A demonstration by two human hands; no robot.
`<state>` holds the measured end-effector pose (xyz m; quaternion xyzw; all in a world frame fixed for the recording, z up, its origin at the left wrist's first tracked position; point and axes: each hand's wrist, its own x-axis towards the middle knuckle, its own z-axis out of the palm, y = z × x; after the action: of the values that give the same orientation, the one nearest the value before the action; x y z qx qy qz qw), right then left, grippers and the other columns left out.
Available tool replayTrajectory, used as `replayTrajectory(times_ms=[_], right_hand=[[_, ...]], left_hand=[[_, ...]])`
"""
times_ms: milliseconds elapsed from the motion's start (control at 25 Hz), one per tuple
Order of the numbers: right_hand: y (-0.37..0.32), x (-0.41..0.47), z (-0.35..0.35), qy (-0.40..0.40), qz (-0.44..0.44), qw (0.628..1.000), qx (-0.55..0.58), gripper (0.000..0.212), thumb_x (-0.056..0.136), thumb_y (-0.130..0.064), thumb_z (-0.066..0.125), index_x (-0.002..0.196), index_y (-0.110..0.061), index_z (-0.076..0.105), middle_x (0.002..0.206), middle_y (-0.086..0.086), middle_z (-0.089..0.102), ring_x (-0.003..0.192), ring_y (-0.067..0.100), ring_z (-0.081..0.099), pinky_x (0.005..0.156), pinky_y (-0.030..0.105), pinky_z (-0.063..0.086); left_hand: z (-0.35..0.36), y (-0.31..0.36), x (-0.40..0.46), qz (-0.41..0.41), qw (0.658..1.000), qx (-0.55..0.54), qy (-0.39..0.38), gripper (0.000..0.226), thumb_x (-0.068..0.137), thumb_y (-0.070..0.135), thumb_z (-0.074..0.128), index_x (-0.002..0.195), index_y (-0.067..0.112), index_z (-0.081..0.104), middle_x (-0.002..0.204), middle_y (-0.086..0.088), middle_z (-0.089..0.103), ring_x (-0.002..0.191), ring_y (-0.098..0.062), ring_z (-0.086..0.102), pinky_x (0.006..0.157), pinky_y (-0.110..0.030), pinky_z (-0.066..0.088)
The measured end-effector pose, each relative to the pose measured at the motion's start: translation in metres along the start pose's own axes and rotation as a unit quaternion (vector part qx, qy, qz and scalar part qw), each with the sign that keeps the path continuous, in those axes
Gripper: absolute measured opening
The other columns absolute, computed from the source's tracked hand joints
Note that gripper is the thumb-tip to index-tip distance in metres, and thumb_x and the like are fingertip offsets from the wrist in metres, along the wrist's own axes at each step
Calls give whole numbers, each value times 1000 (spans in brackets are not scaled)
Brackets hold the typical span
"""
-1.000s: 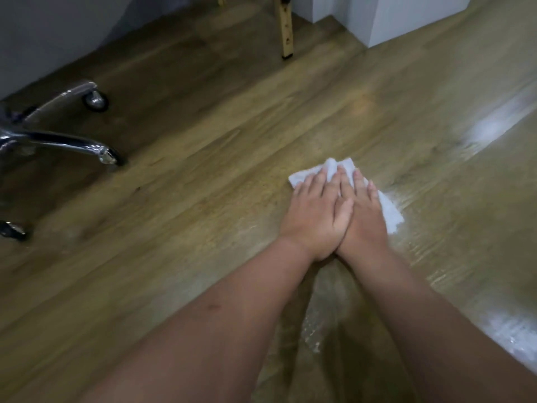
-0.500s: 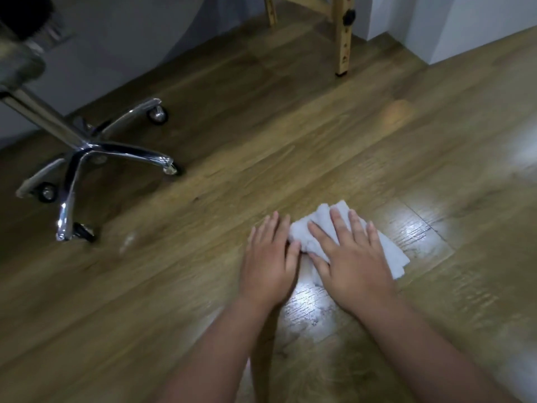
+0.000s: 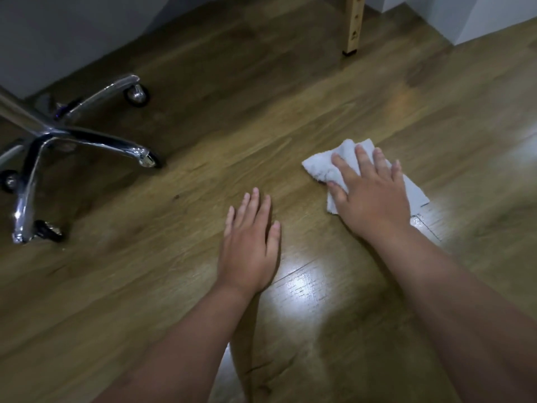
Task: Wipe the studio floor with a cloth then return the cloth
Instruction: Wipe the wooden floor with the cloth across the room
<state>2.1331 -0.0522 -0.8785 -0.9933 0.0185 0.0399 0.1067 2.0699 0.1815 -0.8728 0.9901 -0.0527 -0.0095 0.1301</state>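
The chair base is cut off at the left edge, its seat out of view; a wooden leg is cropped at the top. Much of the cloth is hidden under the right hand, which presses it flat on the floor with fingers spread. The left hand lies flat and released on bare floor, well left of the cloth.

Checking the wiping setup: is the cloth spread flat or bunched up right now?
Partly bunched: the cloth is rumpled under the right hand, with one flat corner sticking out.
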Motion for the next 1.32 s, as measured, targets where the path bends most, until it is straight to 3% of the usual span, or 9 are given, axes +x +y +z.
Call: replayTrajectory(times_ms=[200, 320, 440, 640, 800, 1000, 1120, 1200, 1320], right_hand=[[-21, -38, 0, 11, 70, 997, 14, 66, 105, -58, 10, 166, -36, 20, 174, 11, 13, 159, 41, 10, 128, 55, 11], [-56, -51, 11, -14, -6, 1000, 14, 67, 102, -60, 15, 164, -37, 22, 174, 10, 13, 160, 40, 8, 129, 54, 9], [-44, -10, 14, -6, -57, 998, 19, 65, 102, -61, 20, 163, -40, 28, 174, 7, 16, 160, 38, 10, 129, 56, 7], [30, 68, -7, 24, 35, 999, 12, 65, 103, -61, 21, 162, -36, 32, 172, 13, 22, 157, 43, 15, 126, 61, 8], [9, 51, -9, 42, 66, 996, 39, 69, 101, -59, 21, 162, -31, 34, 171, 17, 22, 157, 46, 15, 126, 61, 11], [-73, -9, 16, 11, -79, 996, 43, 64, 102, -55, 27, 159, -32, 42, 169, 13, 29, 157, 43, 20, 126, 58, 16], [-65, 26, 11, -10, -131, 991, 13, 59, 108, -54, 23, 164, -37, 25, 174, 8, 16, 160, 37, 8, 129, 54, 4], [-37, 66, 3, 6, -90, 996, -7, 58, 109, -53, 24, 165, -39, 19, 175, 6, 11, 161, 35, 4, 128, 55, 1], [4, 102, -7, 20, -9, 1000, 12, 59, 109, -55, 25, 164, -36, 24, 174, 9, 14, 160, 38, 7, 128, 57, 3]], left_hand=[[0, 1, -1, -5, 1000, 14, -8, 60, 109, 46, 24, 165, 25, 23, 173, 6, 15, 160, -7, 2, 131, -41, 5], [0, 2, 0, -3, 1000, 11, -8, 62, 108, 47, 23, 165, 23, 25, 173, 5, 16, 160, -8, 3, 131, -43, 8], [-3, 3, 0, -7, 1000, 13, -13, 63, 107, 49, 24, 165, 25, 23, 173, 6, 13, 160, -6, 1, 131, -41, 5], [-5, 3, 2, -10, 999, 15, -28, 66, 105, 52, 24, 165, 26, 21, 173, 8, 10, 159, -6, -2, 130, -39, 0], [-4, 3, 3, -7, 1000, 11, -20, 65, 104, 49, 29, 164, 24, 26, 173, 6, 14, 160, -8, 1, 130, -41, 2], [-2, 3, 1, -59, 998, 9, 22, 73, 102, 49, 29, 166, 16, 17, 174, 0, 8, 161, -12, 0, 131, -45, 2], [-5, 6, 0, -79, 997, 9, 14, 75, 102, 51, 25, 166, 14, 13, 175, 0, 5, 161, -13, -4, 130, -46, 0], [-6, 5, 0, -74, 997, 11, -1, 73, 103, 51, 24, 166, 16, 15, 175, 1, 5, 161, -11, -4, 130, -46, 0], [-5, 4, 2, -68, 997, 18, -21, 71, 103, 52, 23, 167, 20, 15, 175, 4, 3, 160, -10, -8, 130, -45, -1]])
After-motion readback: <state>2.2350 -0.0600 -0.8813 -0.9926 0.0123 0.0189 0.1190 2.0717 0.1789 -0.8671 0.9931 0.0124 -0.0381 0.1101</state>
